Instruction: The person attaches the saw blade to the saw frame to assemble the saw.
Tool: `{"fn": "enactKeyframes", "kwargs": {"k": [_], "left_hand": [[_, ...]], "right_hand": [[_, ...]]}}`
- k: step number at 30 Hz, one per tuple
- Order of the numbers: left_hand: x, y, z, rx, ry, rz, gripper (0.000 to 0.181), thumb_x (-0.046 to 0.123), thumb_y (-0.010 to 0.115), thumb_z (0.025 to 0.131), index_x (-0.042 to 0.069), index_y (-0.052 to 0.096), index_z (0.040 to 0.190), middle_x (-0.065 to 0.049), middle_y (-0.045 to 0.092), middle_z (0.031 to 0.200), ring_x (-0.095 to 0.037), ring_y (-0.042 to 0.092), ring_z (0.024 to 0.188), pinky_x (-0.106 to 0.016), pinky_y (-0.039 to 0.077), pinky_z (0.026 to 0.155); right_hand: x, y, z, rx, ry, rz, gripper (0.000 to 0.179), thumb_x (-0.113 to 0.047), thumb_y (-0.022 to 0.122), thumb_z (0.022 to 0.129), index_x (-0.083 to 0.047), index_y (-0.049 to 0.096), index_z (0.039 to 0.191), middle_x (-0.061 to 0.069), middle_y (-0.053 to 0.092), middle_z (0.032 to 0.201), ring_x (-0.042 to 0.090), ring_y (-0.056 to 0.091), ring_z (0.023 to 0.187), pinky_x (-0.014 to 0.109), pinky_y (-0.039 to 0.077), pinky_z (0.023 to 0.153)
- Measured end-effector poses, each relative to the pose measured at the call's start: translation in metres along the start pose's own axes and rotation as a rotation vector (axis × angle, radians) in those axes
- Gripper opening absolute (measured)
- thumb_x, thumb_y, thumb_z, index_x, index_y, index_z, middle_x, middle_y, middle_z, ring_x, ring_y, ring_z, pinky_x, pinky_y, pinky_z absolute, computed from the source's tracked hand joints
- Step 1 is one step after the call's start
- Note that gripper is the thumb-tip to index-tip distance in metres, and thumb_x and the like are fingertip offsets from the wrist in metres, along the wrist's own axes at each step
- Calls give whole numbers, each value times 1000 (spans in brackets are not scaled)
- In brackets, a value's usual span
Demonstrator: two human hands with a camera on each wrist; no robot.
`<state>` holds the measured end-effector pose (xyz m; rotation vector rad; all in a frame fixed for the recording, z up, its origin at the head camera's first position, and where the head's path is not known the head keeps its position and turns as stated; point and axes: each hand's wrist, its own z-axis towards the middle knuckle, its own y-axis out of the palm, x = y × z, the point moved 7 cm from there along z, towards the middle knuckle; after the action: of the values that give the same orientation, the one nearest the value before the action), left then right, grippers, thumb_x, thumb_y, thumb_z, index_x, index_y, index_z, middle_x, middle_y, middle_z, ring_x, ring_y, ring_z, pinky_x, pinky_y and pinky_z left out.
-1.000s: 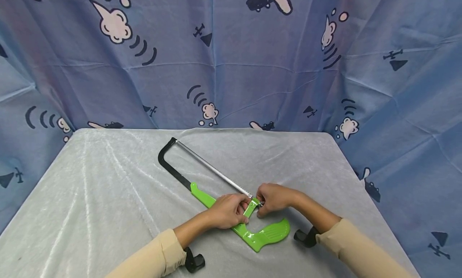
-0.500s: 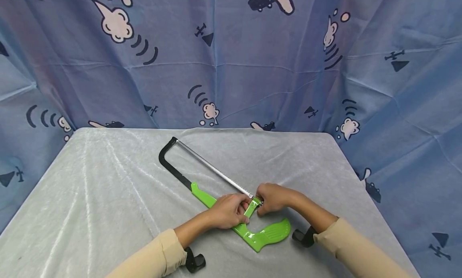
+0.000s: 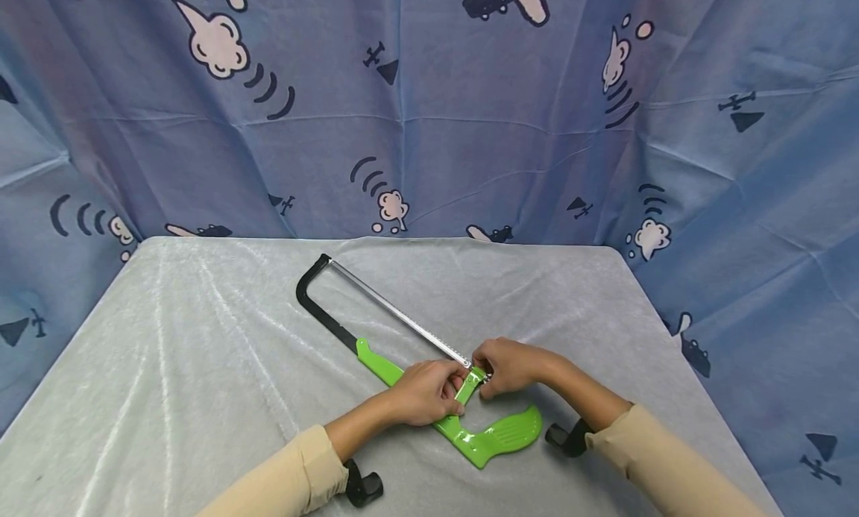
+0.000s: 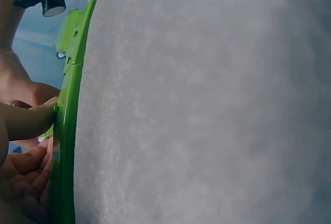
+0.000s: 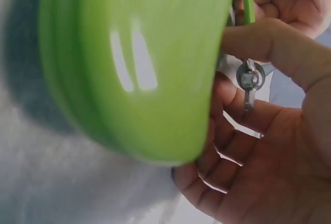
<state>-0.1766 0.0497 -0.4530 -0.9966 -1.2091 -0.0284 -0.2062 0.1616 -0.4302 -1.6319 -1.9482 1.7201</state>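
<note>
A hacksaw lies on the table with a green handle [image 3: 506, 435], a black bow [image 3: 326, 321] and a silver blade [image 3: 403, 319]. My left hand [image 3: 424, 392] grips the green frame at the post holding the blade's near end; in the left wrist view its thumb [image 4: 28, 121] presses the green edge. My right hand [image 3: 511, 366] curls its fingers about the blade's near end and the wing nut [image 5: 249, 80] there. The right wrist view has that nut between thumb and fingers, while the green handle hides some fingertips.
A pale grey cloth [image 3: 201, 368] with creases covers the table. Behind it hangs a blue curtain [image 3: 429, 114] printed with planes and clouds. Black camera mounts [image 3: 365, 486] sit at both wrists, the right one close to the handle's end.
My right hand has shifted slightly left around the wing nut, its fingers closer over the blade end. The left hand and the hacksaw stay almost where they were.
</note>
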Motion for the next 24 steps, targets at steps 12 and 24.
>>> {"fn": "enactKeyframes", "kwargs": {"k": [12, 24], "left_hand": [[-1, 1, 1, -5, -8, 10, 35, 11, 83, 78, 8, 65, 108, 9, 61, 83, 5, 54, 71, -18, 43, 72], [-1, 1, 1, -16, -11, 21, 37, 11, 83, 79, 8, 65, 111, 10, 60, 83, 5, 55, 72, -20, 43, 75]], "right_hand": [[10, -6, -6, -29, -38, 201, 15, -7, 73, 75, -6, 62, 85, -4, 56, 72, 8, 51, 65, 23, 42, 58], [19, -16, -15, -43, -84, 309, 12, -4, 72, 85, -1, 62, 88, 0, 58, 78, 12, 54, 71, 23, 45, 64]]}}
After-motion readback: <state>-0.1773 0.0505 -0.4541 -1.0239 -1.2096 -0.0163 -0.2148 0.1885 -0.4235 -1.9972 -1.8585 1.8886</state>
